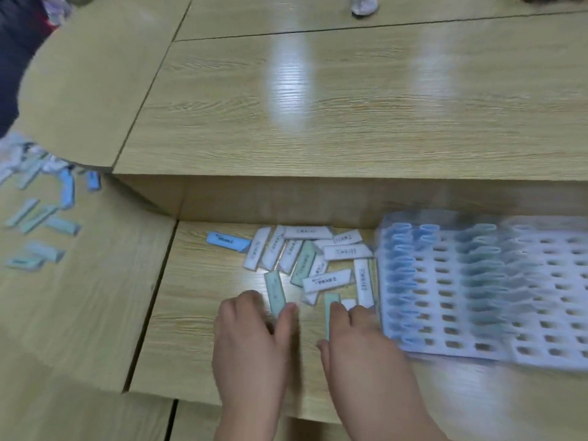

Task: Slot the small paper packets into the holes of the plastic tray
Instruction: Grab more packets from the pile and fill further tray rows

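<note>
**Head view.** Pale wood-grain laminate table (350, 106), stepped, with a lower shelf in the bottom half of the frame. A loose heap of white and green paper packets (313, 259) lies at lower centre, and a single blue paper packet (227, 241) sits at the heap's left edge. The white perforated plastic tray (477, 354) occupies the lower right. Its left columns are already filled with upright packets, while many holes further right are open. More scattered packets (41, 224) lie at the left edge.

The left hand (251, 338) has its fingers curled down. Thumb and forefinger close on the near end of a pale green paper packet (275, 291), which runs up-frame away from the fingertips and lies flat on the shelf. The right hand (362, 342) pinches a second green packet (331, 313) between thumb and forefinger. That packet stands on its long edge, just left of the tray's near corner. Motion blur hides the exact finger contact.

Step in hand, as judged: picking up packets for insertion. Each packet is best held near one end, with the free end leading. It should be aligned with the hole's long axis before being pressed down, so the paper does not buckle.
</note>
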`<act>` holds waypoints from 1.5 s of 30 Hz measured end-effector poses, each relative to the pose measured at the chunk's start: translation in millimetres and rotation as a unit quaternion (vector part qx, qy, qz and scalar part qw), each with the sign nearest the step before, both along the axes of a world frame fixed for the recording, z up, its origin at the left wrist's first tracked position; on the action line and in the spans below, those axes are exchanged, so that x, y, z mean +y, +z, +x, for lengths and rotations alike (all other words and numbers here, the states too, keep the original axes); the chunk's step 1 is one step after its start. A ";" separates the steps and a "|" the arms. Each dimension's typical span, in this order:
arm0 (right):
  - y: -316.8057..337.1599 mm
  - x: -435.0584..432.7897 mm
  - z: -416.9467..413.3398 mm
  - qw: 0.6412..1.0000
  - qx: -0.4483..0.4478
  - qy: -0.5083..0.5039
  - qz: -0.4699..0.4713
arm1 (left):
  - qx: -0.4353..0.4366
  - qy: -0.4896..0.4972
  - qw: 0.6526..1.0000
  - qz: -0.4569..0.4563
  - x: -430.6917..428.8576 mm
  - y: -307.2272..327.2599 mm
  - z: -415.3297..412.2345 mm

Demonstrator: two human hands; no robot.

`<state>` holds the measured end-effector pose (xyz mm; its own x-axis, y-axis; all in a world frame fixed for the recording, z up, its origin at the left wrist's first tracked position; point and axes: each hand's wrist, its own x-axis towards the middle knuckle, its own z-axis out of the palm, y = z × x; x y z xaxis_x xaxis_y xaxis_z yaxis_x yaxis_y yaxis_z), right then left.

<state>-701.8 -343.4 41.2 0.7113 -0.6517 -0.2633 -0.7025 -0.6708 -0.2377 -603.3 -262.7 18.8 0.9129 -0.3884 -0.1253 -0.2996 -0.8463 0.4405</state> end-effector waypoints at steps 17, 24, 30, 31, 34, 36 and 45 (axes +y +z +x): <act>0.0 4.1 -8.5 0.981 -0.182 -0.071 0.022 | -0.004 -0.093 0.979 -0.182 21.1 24.4 25.4; 49.8 -33.4 -101.9 0.936 -0.337 -0.101 0.011 | -0.022 -0.201 0.946 -0.252 -9.2 72.3 -18.8; 53.3 -84.9 -166.1 0.922 -0.360 -0.129 -0.057 | -0.031 -0.290 0.911 -0.292 -57.3 71.9 -66.2; 50.1 -89.2 -172.9 0.922 -0.359 -0.133 -0.064 | -0.057 -0.309 0.906 -0.284 -63.6 71.0 -73.1; 35.3 -95.7 -187.1 0.928 -0.338 -0.137 -0.072 | -0.080 -0.341 0.899 -0.263 -75.8 63.7 -92.6; 25.4 -98.1 -190.9 0.935 -0.324 -0.133 -0.060 | -0.083 -0.351 0.899 -0.250 -80.3 56.0 -102.6; -2.3 -105.9 -193.6 0.924 -0.368 -0.039 -0.099 | -0.096 -0.345 0.910 -0.209 -85.4 46.0 -118.8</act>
